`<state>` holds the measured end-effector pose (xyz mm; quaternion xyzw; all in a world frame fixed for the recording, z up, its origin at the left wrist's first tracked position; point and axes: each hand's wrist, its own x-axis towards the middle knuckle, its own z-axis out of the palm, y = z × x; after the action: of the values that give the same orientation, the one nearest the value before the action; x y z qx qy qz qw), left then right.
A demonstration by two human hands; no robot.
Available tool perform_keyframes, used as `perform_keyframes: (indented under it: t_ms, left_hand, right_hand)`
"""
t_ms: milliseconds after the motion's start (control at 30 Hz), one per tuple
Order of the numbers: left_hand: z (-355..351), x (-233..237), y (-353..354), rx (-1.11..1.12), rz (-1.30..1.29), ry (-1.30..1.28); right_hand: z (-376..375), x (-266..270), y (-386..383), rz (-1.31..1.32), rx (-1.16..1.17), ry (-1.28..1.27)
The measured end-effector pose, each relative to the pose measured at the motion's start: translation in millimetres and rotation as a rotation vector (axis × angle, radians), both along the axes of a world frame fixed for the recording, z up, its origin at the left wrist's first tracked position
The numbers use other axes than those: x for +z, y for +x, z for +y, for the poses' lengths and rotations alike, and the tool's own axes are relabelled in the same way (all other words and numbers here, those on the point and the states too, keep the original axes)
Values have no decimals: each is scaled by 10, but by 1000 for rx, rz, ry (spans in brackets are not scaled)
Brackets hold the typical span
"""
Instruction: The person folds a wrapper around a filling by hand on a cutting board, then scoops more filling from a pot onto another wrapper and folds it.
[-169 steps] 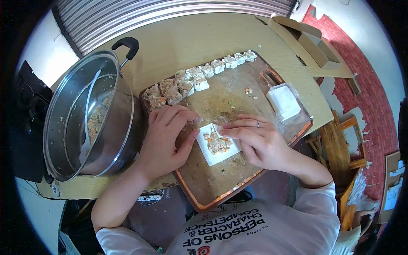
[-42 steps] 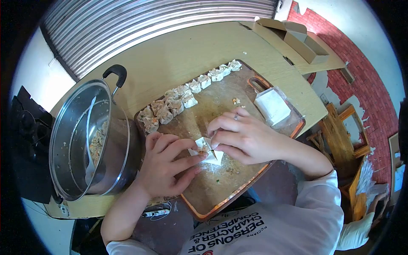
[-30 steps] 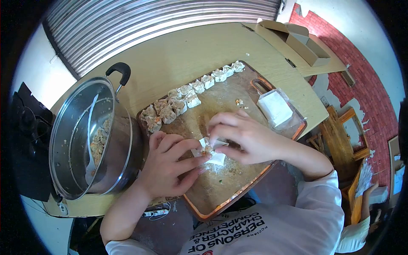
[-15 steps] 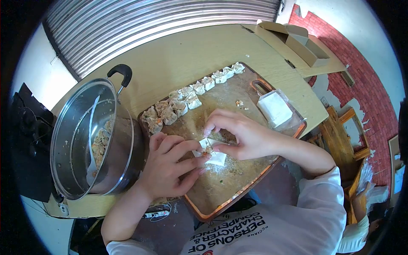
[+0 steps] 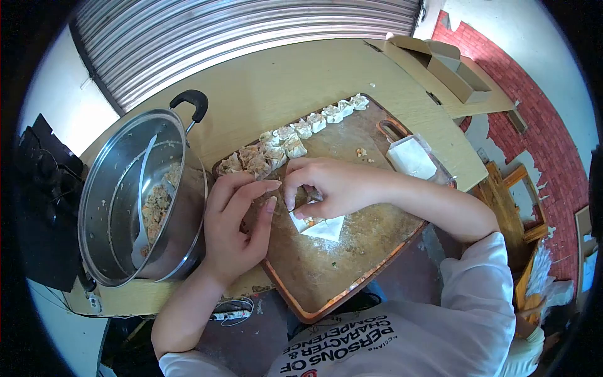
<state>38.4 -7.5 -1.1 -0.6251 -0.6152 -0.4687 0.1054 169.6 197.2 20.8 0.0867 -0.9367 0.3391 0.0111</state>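
Observation:
A white square dumpling wrapper (image 5: 323,229) with a bit of filling lies on the floured brown tray (image 5: 364,245). My right hand (image 5: 320,185) bends over it from the far side, thumb and fingertips closed on the wrapper's upper left edge. Just left of the wrapper, my left hand (image 5: 242,220) is raised near the tray's left rim with its fingers curved and apart, nothing between them. Behind both hands, folded dumplings (image 5: 293,146) stand in a line along the tray's far edge. A stack of white wrappers (image 5: 411,157) rests at the tray's right corner.
To the left stands a steel pot (image 5: 195,213) with filling (image 5: 157,210) and a pale spatula (image 5: 144,195) inside. An opened cardboard box (image 5: 455,78) sits at the table's (image 5: 282,75) far right. Another person's arm (image 5: 532,314) shows at lower right.
My left hand has come off the wrapper and moved left, its fingers opening. My right hand has shifted slightly left, still at the wrapper. The whole view has moved a little.

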Motion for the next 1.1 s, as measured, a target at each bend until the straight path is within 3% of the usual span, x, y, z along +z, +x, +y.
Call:
perform_keyframes:
  t_ms: [367, 600, 700, 767, 1100]
  left_hand:
    - [9, -10, 22, -23, -52, -52]
    - [36, -12, 27, -32, -54, -55]
    - [35, -42, 20, -40, -58, -87]
    - [33, -56, 13, -43, -47, -107]
    - [0, -23, 66, -188, 171, -215]
  right_hand:
    - [28, 71, -39, -193, 25, -106]
    - [95, 34, -9, -164, 95, -195]
    - [109, 49, 40, -39, 176, -142]
    - [145, 26, 80, 237, 264, -30]
    - [166, 11, 354, 388, 174, 68]
